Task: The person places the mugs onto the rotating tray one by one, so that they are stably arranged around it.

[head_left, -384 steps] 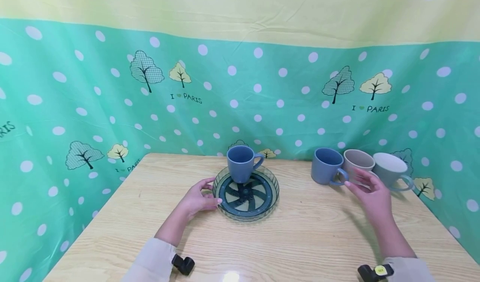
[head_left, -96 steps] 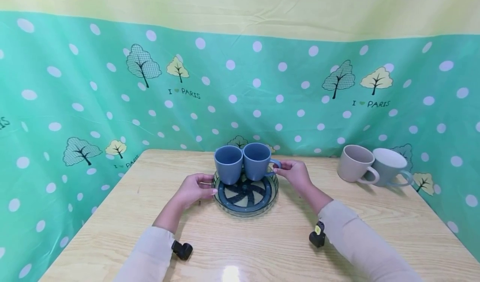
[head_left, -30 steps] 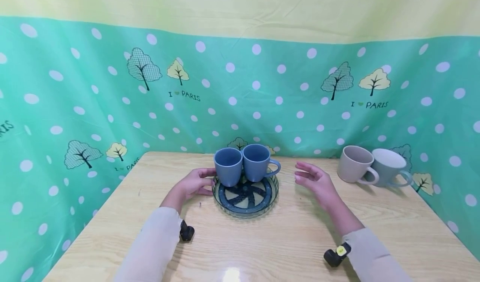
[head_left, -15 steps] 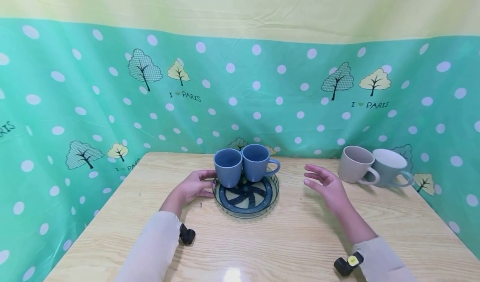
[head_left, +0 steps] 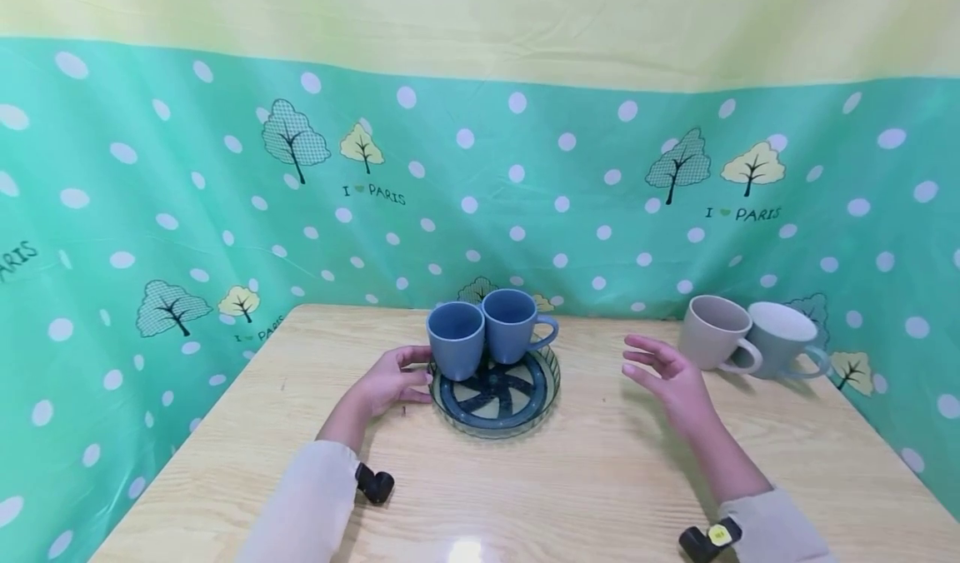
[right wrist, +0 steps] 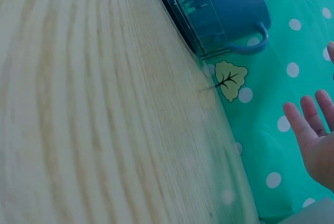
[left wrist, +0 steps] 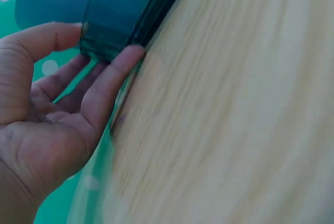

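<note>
2 blue mugs (head_left: 455,350) in dish (head_left: 495,394), prev. 1; R hand (head_left: 677,381) backed off.

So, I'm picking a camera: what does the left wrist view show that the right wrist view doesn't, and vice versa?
Only the left wrist view: the left hand, touching the tray. Only the right wrist view: the right hand, a mug handle and a yellow tree print. Both: the tray, at least one blue mug, the wooden tabletop and the dotted green cloth.

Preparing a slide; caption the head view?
Left hand touches a tray bearing two blue mugs; empty right hand near two paler mugs.
</note>
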`<state>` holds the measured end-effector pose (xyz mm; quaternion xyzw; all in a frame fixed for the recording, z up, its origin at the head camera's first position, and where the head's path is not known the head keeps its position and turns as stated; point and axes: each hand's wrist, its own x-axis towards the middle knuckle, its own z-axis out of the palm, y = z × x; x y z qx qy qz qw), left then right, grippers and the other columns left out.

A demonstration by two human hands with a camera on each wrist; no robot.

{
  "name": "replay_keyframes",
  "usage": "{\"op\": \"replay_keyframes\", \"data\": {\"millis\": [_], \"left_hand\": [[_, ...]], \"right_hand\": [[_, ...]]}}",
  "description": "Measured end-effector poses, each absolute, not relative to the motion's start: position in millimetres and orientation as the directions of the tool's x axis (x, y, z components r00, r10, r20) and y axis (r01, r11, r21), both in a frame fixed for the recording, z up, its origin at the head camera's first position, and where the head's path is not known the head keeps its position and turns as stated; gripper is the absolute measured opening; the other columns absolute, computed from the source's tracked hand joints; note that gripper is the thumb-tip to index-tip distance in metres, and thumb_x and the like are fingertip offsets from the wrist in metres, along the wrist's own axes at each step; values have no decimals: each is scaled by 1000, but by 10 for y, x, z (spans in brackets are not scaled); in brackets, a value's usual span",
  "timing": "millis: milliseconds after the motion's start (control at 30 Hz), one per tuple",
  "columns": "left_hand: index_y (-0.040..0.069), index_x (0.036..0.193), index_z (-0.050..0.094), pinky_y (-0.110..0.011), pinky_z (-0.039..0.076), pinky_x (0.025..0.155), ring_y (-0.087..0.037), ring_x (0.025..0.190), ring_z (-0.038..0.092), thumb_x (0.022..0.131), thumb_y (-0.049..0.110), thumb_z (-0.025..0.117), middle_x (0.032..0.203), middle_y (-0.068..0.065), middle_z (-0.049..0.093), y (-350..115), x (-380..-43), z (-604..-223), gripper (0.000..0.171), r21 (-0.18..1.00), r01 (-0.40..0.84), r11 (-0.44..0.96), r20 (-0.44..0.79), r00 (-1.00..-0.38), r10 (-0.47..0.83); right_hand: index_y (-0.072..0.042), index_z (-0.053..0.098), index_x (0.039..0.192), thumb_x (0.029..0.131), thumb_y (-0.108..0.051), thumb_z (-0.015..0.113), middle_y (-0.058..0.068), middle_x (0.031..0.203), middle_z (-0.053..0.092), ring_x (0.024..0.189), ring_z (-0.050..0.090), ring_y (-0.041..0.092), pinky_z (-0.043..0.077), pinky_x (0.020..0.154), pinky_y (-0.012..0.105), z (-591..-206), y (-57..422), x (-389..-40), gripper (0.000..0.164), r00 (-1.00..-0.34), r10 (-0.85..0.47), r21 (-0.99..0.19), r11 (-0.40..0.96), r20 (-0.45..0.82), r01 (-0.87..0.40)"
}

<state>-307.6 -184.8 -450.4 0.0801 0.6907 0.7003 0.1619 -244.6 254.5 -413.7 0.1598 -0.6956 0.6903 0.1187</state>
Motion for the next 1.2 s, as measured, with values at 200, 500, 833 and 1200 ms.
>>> {"op": "replay_keyframes", "data": {"millis": [200,500,833,1200], "left_hand": [[-5,143,38,-47,58,84,-41,121,51,88,-7,59,147,-24,36,-1815,-3009,-4523,59,995,-100,9,-98,-948,302],[-4,143,39,-48,58,84,-41,122,50,89,-7,58,147,-23,37,-1787,-2943,-4513,58,995,-101,-4,-95,-955,281],[-4,142,42,-47,59,82,-36,115,55,87,-8,59,146,-23,39,-1744,-2915,-4495,57,995,-102,-18,-94,-964,250],[-3,139,45,-47,60,81,-37,114,56,85,-9,61,142,-23,43,-1709,-2873,-4489,57,994,-109,-15,-103,-972,212]], "right_hand": [[5,54,133,90,-3,69,-11,121,64,110,60,7,53,88,17,-4133,2574,-2423,46,-930,-36,-929,58,365,-366],[5,56,131,89,0,68,-11,121,65,108,60,7,52,88,15,-4120,2654,-2377,44,-917,7,-915,74,398,-396],[3,57,130,89,0,69,-14,117,65,105,61,7,51,86,12,-4112,2785,-2348,43,-913,45,-911,101,406,-400],[-6,62,126,88,-2,71,-13,116,63,105,59,7,53,84,12,-4090,2895,-2297,39,-913,80,-909,160,401,-385]]}}
